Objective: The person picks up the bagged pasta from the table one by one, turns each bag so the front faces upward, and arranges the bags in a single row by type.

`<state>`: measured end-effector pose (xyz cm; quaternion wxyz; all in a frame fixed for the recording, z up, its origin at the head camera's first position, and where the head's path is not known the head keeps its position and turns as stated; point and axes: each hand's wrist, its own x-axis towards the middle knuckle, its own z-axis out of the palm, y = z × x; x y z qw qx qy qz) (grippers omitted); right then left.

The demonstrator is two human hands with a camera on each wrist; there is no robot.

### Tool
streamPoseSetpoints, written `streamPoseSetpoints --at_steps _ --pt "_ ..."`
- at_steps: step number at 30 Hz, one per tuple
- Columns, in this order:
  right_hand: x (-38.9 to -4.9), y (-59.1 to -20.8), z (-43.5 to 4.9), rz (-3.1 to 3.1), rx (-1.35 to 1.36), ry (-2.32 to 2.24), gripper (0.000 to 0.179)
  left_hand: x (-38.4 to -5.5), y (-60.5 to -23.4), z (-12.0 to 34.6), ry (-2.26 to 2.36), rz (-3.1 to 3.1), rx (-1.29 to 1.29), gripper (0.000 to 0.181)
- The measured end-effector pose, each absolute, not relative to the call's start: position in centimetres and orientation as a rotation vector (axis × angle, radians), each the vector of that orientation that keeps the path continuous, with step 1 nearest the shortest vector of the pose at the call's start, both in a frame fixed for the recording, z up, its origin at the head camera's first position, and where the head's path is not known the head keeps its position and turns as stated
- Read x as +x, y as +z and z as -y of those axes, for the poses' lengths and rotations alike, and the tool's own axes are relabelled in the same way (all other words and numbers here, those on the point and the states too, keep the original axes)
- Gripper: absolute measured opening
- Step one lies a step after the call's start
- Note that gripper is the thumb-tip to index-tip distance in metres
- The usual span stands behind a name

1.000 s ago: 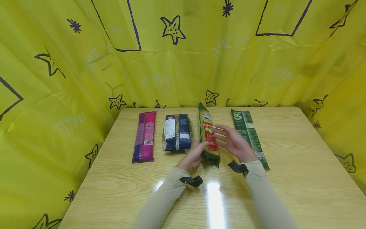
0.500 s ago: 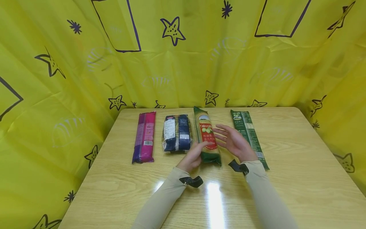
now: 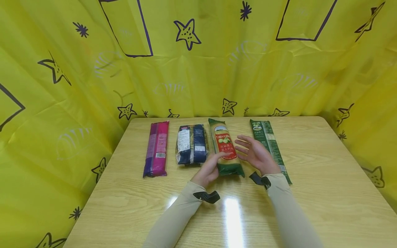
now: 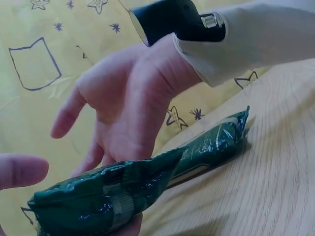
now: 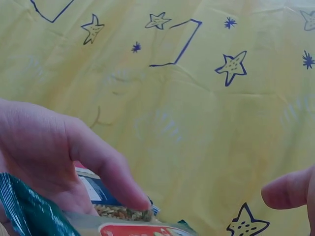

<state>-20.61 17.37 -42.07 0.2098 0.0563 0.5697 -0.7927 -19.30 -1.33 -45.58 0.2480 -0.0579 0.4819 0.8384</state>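
My left hand (image 3: 209,170) holds a green and gold spaghetti pack (image 3: 224,136) with a red label, thumb over its front and fingers underneath. The pack slants above the table, label facing up. In the left wrist view, the pack's green end (image 4: 93,206) crosses the bottom, with a fingertip (image 4: 130,227) below it. My right hand (image 3: 255,155) is held just right of the pack, fingers extended and apart from it. Its palm (image 4: 128,98) faces the pack. In the right wrist view, the left thumb (image 5: 110,167) reaches over the label (image 5: 138,230).
Right of the hands lies a long dark green pack (image 3: 270,141), partly behind the right hand. A navy bag with a clear side (image 3: 192,144) and a pink and purple pack (image 3: 157,148) lie on the left. A yellow curtain (image 3: 198,75) borders the wooden table (image 3: 124,206).
The spaghetti pack has rolled so its label faces up more fully, and its far end has lowered and swung left. My right hand has drawn slightly away to the right.
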Motion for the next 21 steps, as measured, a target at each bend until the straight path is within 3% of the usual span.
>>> streamPoseSetpoints --at_steps 6,12,21 --pt "-21.0 -42.5 -17.5 -1.569 0.128 -2.164 0.067 -19.3 -45.4 1.5 2.267 -1.279 -0.199 0.046" --pt "-21.3 -43.1 -17.5 -1.524 0.136 -2.097 0.076 -19.2 -45.1 1.7 2.253 -1.251 -0.229 0.053" --pt "-21.5 -44.0 -17.1 -1.424 0.077 -2.1 0.055 -19.2 -45.1 1.6 2.253 -1.241 -0.219 0.054"
